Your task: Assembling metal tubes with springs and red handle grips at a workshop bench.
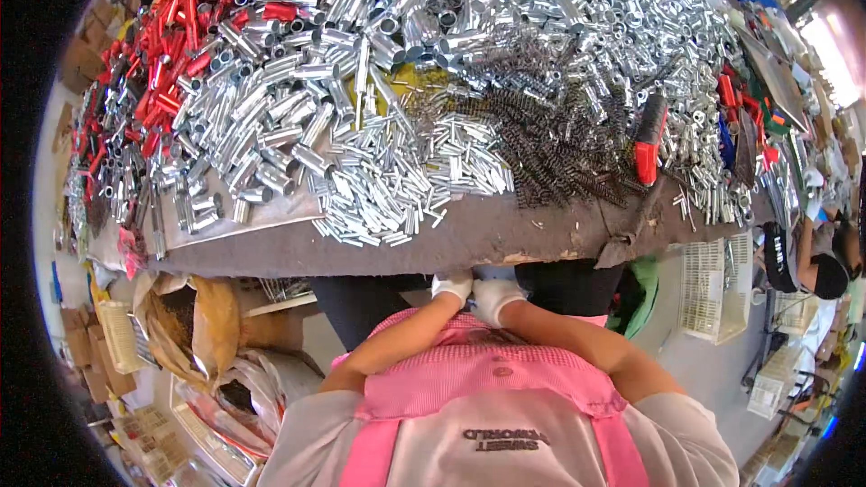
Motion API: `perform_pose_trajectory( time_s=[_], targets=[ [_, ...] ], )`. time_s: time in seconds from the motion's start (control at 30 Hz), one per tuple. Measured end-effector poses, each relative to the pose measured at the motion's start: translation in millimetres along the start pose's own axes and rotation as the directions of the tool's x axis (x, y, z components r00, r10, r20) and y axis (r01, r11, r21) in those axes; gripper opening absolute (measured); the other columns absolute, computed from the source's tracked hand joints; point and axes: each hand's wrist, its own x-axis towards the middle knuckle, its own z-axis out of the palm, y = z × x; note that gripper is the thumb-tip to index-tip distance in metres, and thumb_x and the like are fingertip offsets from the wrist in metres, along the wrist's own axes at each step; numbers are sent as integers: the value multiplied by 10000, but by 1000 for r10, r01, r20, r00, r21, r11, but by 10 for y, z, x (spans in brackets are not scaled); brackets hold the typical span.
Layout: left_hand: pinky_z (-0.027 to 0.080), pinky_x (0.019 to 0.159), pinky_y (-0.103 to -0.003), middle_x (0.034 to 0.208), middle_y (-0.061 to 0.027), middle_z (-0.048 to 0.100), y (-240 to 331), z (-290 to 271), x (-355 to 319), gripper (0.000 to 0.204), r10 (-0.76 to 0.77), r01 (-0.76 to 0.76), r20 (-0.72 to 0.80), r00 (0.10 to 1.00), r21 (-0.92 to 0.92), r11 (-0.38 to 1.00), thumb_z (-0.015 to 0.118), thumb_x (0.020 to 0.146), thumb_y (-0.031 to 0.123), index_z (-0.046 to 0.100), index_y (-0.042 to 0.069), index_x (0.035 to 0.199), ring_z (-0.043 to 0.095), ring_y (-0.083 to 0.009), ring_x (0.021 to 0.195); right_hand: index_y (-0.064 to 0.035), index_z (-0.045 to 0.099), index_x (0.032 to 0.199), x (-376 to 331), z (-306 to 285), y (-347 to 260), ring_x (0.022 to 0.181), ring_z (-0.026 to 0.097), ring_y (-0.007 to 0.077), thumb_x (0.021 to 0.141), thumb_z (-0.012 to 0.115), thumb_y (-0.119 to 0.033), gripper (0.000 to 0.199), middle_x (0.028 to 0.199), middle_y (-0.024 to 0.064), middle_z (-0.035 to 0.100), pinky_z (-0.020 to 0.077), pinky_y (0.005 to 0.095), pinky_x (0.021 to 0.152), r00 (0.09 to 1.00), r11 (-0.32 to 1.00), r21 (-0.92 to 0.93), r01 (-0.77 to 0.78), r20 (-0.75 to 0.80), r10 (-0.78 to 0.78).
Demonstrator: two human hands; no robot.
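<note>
Both hands rest close together low in front of me, just under the front edge of the cloth-covered table (406, 252). My left hand (451, 287) wears a white glove, and so does my right hand (496, 299). The table's edge hides their fingers, so whether they hold anything does not show. Nearest above them, on the tabletop, lies a heap of thin silver pins (383, 194). Dark coil springs (564, 158) are piled to its right. A red and black handle-shaped piece (649, 140) lies on the springs' right side.
Shiny metal tubes (271, 113) cover the left and middle of the table, with red parts (176, 54) beyond. Small silver fittings (631, 27) fill the far right. Beneath stand an open brown sack (212, 325) at left and a white crate (715, 289) at right. Another person (816, 261) is at far right.
</note>
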Motion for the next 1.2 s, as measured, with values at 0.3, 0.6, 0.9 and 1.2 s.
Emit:
perform_pose_trajectory(
  time_s=[0.3,0.6,0.9,1.2],
  targets=[
    [335,1031,-397,1370,-139,435,-737,761,467,412,197,-170,-6,980,479,861,396,900,267,494,115,1271,387,-238,1286,-29,660,986,-1,-81,-148,914,635,346,759,586,-206,297,969,222,648,501,435,791,993,997,-62,41,114,-34],
    [357,1014,-360,1315,-131,502,-604,-1482,-774,428,541,236,-441,716,882,408,363,942,302,505,61,1267,470,-267,1205,-43,576,1112,-3545,-1292,626,800,629,286,679,745,-233,502,906,161,641,497,358,734,902,901,430,58,-409,137],
    [217,1070,-512,1439,-98,356,-831,-1860,-413,508,-512,-317,-292,808,-948,40,333,937,287,369,46,1382,292,-322,1325,-4,622,961,-5450,556,2062,528,533,119,727,657,-156,281,645,19,551,425,289,464,487,220,666,-713,244,838],
    [260,1037,-557,1417,-78,388,-2008,-2180,109,485,-603,-503,-180,778,-752,-426,356,915,255,411,66,1358,332,-333,1299,-5,628,958,-3984,3107,3917,707,628,210,724,724,-226,336,805,116,639,565,369,576,280,-176,791,-586,401,872]
  ],
)
